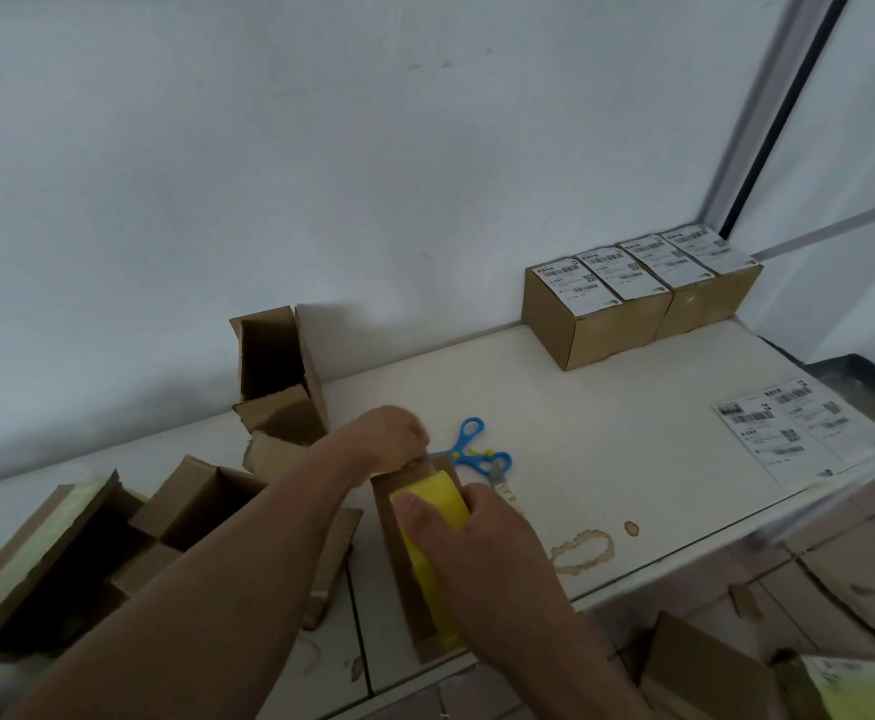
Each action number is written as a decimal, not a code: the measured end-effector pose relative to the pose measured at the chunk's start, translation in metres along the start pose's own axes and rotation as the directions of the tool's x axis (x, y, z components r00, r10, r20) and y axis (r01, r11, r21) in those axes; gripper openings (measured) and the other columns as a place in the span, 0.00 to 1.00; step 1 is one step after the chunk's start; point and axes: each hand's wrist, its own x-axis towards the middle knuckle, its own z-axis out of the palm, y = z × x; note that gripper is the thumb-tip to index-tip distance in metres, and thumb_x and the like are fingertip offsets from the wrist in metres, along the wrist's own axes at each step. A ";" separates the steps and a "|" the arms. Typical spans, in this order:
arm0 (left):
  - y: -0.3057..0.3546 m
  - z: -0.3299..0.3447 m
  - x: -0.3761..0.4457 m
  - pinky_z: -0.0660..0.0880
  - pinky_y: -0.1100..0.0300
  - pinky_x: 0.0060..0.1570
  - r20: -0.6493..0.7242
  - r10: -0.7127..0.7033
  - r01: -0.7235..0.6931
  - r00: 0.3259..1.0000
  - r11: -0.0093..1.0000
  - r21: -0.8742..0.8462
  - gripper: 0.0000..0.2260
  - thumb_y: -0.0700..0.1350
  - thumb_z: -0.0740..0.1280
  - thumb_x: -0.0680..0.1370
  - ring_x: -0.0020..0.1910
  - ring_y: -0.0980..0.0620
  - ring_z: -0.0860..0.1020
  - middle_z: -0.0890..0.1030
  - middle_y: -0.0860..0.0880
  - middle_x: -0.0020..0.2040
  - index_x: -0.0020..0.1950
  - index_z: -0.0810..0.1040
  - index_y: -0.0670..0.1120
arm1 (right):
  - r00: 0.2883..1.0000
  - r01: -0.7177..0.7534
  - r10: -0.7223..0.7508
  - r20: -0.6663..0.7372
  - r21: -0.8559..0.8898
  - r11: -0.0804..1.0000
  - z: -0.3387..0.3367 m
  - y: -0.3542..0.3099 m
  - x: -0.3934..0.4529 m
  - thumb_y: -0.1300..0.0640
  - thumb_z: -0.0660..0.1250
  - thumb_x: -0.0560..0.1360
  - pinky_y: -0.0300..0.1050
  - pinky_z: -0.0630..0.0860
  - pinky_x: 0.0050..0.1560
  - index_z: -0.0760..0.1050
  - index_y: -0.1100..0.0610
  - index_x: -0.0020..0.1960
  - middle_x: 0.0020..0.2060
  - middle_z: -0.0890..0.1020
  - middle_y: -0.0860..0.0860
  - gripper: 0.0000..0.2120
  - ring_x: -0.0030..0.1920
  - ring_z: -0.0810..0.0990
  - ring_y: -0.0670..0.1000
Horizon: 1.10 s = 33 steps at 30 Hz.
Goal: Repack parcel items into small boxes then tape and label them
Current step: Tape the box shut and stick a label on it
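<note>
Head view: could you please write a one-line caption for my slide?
Right hand runs yellow tape roll along small box while left hand holds its far end; labelled boxes wait behind.

One head-worn wide-angle view looks forward and down, close over the white tabletop (633, 459). It faces a plain pale wall (373, 174).

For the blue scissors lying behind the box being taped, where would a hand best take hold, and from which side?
Grip the blue scissors by the handle loops, coming from above and from the right. The far loop and the right loop lie flat and uncovered on the white table, while the blade end points left, under the left hand and behind the small box, so that side looks blocked.
</note>
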 end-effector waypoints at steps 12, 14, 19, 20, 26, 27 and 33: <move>0.026 0.038 -0.012 0.71 0.54 0.56 0.029 0.055 -0.060 0.998 0.973 0.222 0.24 0.64 0.47 0.82 0.52 0.48 0.77 0.80 0.45 0.55 0.50 0.76 0.49 | 0.999 -0.019 0.019 0.047 0.001 1.000 -0.012 0.003 -0.014 0.39 0.60 0.77 0.45 0.76 0.48 0.70 0.47 0.45 0.42 0.77 0.46 0.12 0.43 0.76 0.45; 0.024 0.037 -0.015 0.71 0.53 0.59 0.003 0.099 -0.096 0.995 0.960 0.261 0.26 0.61 0.47 0.83 0.58 0.46 0.76 0.79 0.44 0.60 0.61 0.77 0.46 | 0.999 -0.027 0.027 0.048 0.009 1.000 -0.017 0.004 -0.019 0.39 0.60 0.77 0.46 0.76 0.49 0.70 0.48 0.46 0.43 0.77 0.46 0.12 0.44 0.76 0.45; 0.015 0.038 -0.012 0.70 0.51 0.57 0.018 0.232 -0.222 0.972 0.898 0.379 0.21 0.52 0.45 0.86 0.63 0.43 0.74 0.73 0.41 0.67 0.78 0.57 0.52 | 0.992 -0.059 0.062 0.111 -0.029 0.998 -0.027 0.014 -0.034 0.39 0.62 0.76 0.42 0.74 0.44 0.72 0.48 0.49 0.44 0.78 0.46 0.12 0.45 0.77 0.45; 0.014 0.040 -0.010 0.70 0.52 0.55 0.011 0.240 -0.224 0.971 0.890 0.397 0.20 0.51 0.46 0.86 0.62 0.42 0.74 0.73 0.41 0.66 0.78 0.56 0.51 | 0.989 -0.065 0.070 0.129 -0.044 0.997 -0.028 0.018 -0.038 0.39 0.62 0.75 0.41 0.74 0.45 0.72 0.47 0.49 0.44 0.78 0.45 0.12 0.45 0.77 0.44; 0.008 0.050 -0.009 0.72 0.50 0.51 -0.090 0.322 -0.219 0.942 0.798 0.562 0.22 0.50 0.48 0.85 0.58 0.43 0.76 0.75 0.44 0.63 0.80 0.52 0.55 | 0.984 -0.064 0.079 0.157 -0.095 0.993 -0.033 0.040 -0.050 0.39 0.62 0.76 0.38 0.72 0.43 0.71 0.47 0.48 0.43 0.77 0.44 0.12 0.44 0.76 0.42; 0.006 0.052 -0.008 0.72 0.51 0.49 -0.105 0.324 -0.209 0.940 0.792 0.574 0.22 0.51 0.48 0.85 0.56 0.43 0.77 0.75 0.44 0.63 0.79 0.53 0.55 | 0.982 -0.069 0.084 0.167 -0.095 0.993 -0.033 0.043 -0.051 0.39 0.61 0.76 0.38 0.72 0.43 0.71 0.47 0.48 0.43 0.77 0.44 0.12 0.44 0.75 0.42; 0.004 0.058 -0.006 0.67 0.54 0.40 -0.197 0.281 -0.124 0.939 0.813 0.569 0.27 0.59 0.40 0.82 0.43 0.49 0.73 0.79 0.47 0.54 0.68 0.71 0.51 | 0.972 -0.104 0.115 0.206 -0.064 0.993 -0.032 0.067 -0.056 0.39 0.61 0.78 0.37 0.71 0.44 0.71 0.47 0.51 0.45 0.77 0.44 0.12 0.46 0.76 0.42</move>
